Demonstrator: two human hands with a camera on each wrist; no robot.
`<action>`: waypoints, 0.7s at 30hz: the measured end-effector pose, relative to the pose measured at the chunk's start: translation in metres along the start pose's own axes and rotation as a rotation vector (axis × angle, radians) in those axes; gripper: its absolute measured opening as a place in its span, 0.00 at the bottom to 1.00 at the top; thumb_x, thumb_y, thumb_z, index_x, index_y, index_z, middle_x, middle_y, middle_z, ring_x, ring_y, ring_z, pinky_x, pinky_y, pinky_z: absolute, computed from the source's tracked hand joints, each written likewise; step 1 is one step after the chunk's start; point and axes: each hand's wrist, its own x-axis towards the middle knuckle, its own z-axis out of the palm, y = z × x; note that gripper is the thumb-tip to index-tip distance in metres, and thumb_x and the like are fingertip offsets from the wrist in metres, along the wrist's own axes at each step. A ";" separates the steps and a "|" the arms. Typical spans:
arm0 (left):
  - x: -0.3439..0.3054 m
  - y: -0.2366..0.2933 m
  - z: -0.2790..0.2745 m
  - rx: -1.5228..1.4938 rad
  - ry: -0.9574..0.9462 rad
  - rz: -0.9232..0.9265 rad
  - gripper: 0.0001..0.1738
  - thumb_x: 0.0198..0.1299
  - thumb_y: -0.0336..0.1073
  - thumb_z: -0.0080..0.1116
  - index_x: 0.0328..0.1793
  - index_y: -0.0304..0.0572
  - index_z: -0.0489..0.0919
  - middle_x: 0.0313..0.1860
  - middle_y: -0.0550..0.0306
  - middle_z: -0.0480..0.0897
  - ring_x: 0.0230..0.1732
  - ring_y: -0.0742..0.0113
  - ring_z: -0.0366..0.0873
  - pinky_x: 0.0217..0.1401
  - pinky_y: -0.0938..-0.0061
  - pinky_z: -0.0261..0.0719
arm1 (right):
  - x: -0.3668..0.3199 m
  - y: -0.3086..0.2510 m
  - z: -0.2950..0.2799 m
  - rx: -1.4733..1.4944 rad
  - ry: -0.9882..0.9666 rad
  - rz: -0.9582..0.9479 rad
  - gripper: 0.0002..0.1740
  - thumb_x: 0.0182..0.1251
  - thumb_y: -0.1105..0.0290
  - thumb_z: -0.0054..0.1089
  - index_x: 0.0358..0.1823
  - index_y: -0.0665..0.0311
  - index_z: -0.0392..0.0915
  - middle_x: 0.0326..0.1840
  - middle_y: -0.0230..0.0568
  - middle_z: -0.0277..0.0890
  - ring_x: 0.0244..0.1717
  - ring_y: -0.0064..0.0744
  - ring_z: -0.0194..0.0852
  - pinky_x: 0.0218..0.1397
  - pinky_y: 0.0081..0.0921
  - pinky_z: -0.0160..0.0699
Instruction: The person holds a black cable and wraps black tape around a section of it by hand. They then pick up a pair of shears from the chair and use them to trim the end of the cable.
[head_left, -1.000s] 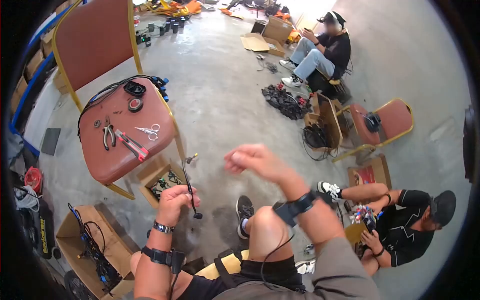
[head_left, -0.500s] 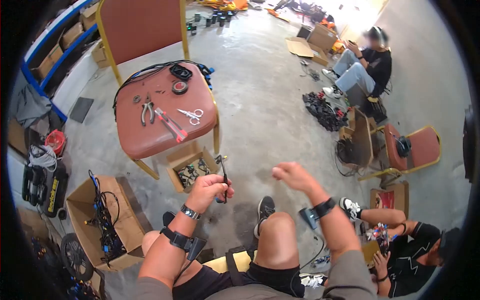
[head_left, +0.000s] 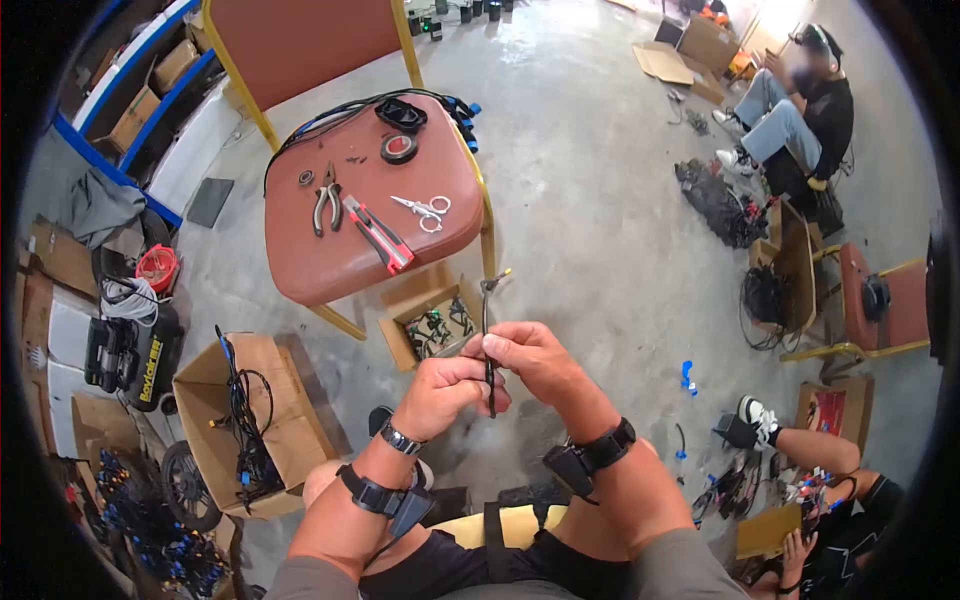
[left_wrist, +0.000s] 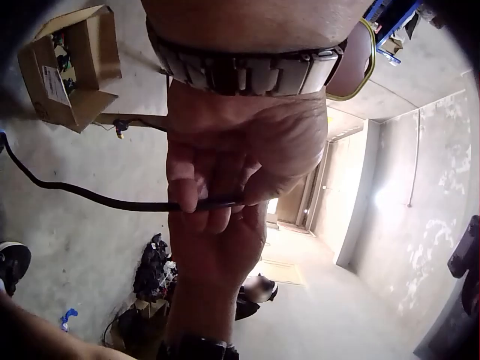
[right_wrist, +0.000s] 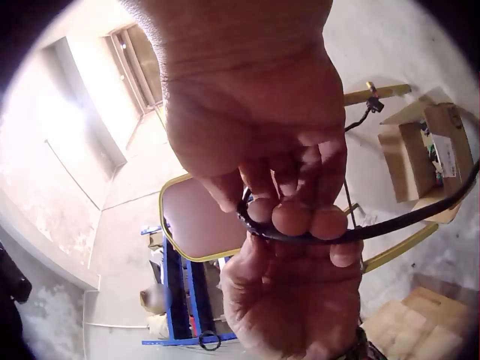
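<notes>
A thin black cable stands roughly upright in the head view, with a small connector at its upper end. My left hand grips it low down. Close beside and slightly above, my right hand pinches the same cable between thumb and fingers. Seen from the left wrist, the cable runs out sideways from under the fingers. In the right wrist view a bend of cable passes across both hands' fingertips, which meet there. Parts of the cable are hidden behind the fingers.
A red chair ahead holds pliers, a utility knife, scissors and tape. Below it stands a carton of small parts; a larger box with cables is at left. Two people sit at right.
My right hand has come in from the right, where it was apart and holding nothing visible, and now grips the cable beside my left hand. The head view has turned, shifting the surroundings.
</notes>
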 end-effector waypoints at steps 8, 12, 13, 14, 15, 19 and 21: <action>0.012 0.004 0.013 -0.045 0.028 -0.064 0.16 0.53 0.23 0.41 0.41 0.22 0.81 0.37 0.41 0.84 0.39 0.57 0.84 0.41 0.71 0.84 | 0.000 0.001 -0.006 -0.006 0.054 -0.017 0.14 0.74 0.64 0.52 0.37 0.70 0.75 0.20 0.33 0.74 0.11 0.20 0.66 0.15 0.20 0.65; 0.017 -0.006 0.016 -0.095 0.038 -0.082 0.18 0.52 0.22 0.40 0.42 0.21 0.80 0.37 0.40 0.84 0.40 0.54 0.84 0.42 0.70 0.85 | -0.003 0.003 -0.011 0.001 0.068 -0.023 0.14 0.74 0.64 0.51 0.36 0.69 0.75 0.21 0.32 0.74 0.11 0.18 0.65 0.14 0.19 0.63; 0.018 -0.007 0.018 -0.096 0.034 -0.087 0.18 0.52 0.22 0.40 0.42 0.21 0.80 0.37 0.40 0.84 0.40 0.54 0.84 0.42 0.70 0.85 | -0.005 0.000 -0.011 0.005 0.074 -0.021 0.14 0.74 0.64 0.51 0.36 0.69 0.75 0.21 0.32 0.74 0.11 0.18 0.65 0.14 0.19 0.63; 0.019 -0.008 0.020 -0.138 0.037 -0.074 0.17 0.54 0.22 0.41 0.42 0.22 0.81 0.38 0.42 0.84 0.40 0.57 0.84 0.43 0.70 0.85 | -0.007 -0.006 -0.009 -0.012 0.085 -0.009 0.14 0.74 0.64 0.51 0.36 0.69 0.75 0.21 0.31 0.73 0.11 0.17 0.63 0.13 0.19 0.62; 0.020 -0.009 0.021 -0.181 0.040 -0.062 0.17 0.55 0.23 0.42 0.42 0.23 0.82 0.38 0.44 0.85 0.40 0.60 0.84 0.44 0.71 0.85 | -0.008 -0.011 -0.007 -0.029 0.096 0.003 0.14 0.74 0.65 0.51 0.36 0.69 0.75 0.21 0.31 0.72 0.11 0.16 0.62 0.12 0.18 0.61; 0.019 -0.011 0.032 -0.235 0.118 -0.064 0.16 0.55 0.23 0.42 0.41 0.22 0.82 0.37 0.44 0.84 0.40 0.59 0.84 0.44 0.70 0.85 | -0.012 -0.017 -0.007 -0.054 0.104 0.083 0.15 0.75 0.62 0.51 0.39 0.69 0.77 0.18 0.28 0.71 0.11 0.13 0.59 0.12 0.16 0.55; 0.019 -0.015 0.032 -0.258 0.134 -0.050 0.16 0.55 0.22 0.42 0.40 0.22 0.82 0.37 0.44 0.84 0.39 0.59 0.84 0.43 0.69 0.85 | -0.011 -0.015 -0.008 -0.082 0.093 0.077 0.16 0.75 0.61 0.50 0.39 0.68 0.77 0.16 0.27 0.69 0.12 0.12 0.59 0.13 0.16 0.55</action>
